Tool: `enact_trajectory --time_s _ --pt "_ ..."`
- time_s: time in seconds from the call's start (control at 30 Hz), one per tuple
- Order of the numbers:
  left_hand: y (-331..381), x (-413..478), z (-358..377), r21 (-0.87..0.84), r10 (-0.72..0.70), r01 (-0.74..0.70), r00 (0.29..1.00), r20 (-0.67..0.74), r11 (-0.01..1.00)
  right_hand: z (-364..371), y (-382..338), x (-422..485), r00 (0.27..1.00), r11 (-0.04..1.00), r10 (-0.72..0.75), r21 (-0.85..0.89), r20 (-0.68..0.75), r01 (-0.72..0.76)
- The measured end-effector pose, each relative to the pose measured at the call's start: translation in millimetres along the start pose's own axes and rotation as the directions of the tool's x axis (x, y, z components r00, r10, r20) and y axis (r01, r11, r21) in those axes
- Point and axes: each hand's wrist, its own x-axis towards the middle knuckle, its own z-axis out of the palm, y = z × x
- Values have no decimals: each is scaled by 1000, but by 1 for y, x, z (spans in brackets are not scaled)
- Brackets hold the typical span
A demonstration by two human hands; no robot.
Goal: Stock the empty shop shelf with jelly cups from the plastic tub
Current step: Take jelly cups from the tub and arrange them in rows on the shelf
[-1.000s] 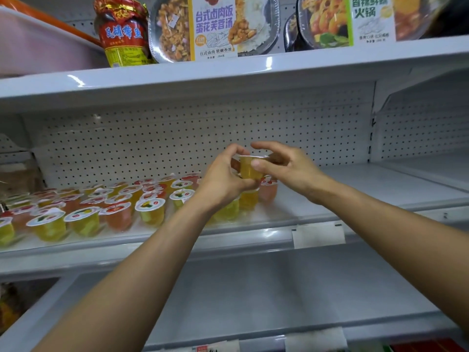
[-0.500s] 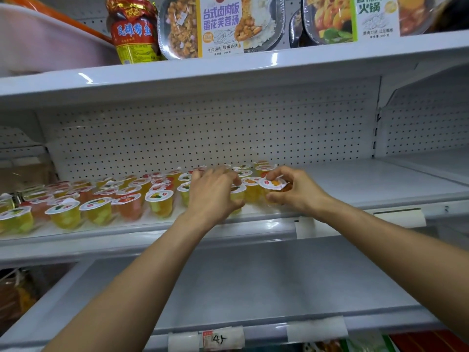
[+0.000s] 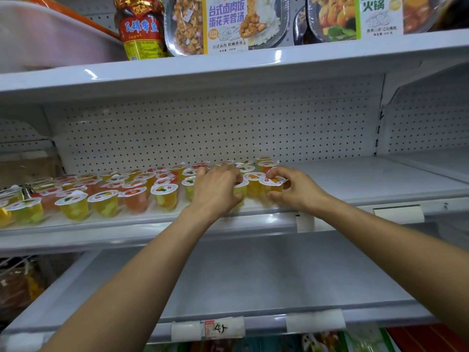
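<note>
**Light, Sealed Cups — Grip the Wall, Not the Lid**

The rows of small clear plastic jelly cups with white foil lids (image 3: 162, 196) stand on the white metal middle shelf (image 3: 368, 181). They fill its left part, and its right stretch is bare. The right hand (image 3: 294, 191) pinches one yellow jelly cup (image 3: 272, 188) at the end of the front row, thumb low on the wall and fingers curled at the lid rim. The left hand (image 3: 215, 189) curls round the neighbouring yellow cup (image 3: 239, 193), mostly hiding it.

Each cup looks light and fairly stiff, but smooth-walled and easy to tip. It is best held by the tapered side, since the peel-off foil would likely puncture. Inside is yellow or orange-red jelly with fruit pieces. The pale pink plastic tub (image 3: 50, 34) sits on the top shelf (image 3: 228, 69) — its contents are hidden.
</note>
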Motion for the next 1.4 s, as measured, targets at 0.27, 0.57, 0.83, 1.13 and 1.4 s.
enact_trajectory --time_s 0.27,0.57,0.83,1.13,1.4 --pt "11 -78 -20 -174 -40 25 996 -83 984 -5 -16 -79 948 907 -295 -349 -123 237" --pt "-3 -233 -19 -181 -144 161 984 107 970 55 -27 -164 928 866 -354 -335 116 372" --pt "-77 -360 -6 -132 -357 399 897 261 907 172 -77 -191 831 852 -386 -190 401 487" --pt "-249 -471 29 -72 -576 691 651 495 719 393 -165 -190 676 879 -421 88 605 468" --pt "-423 -558 94 50 -688 857 375 621 513 599 -213 -178 509 938 -304 160 805 306"
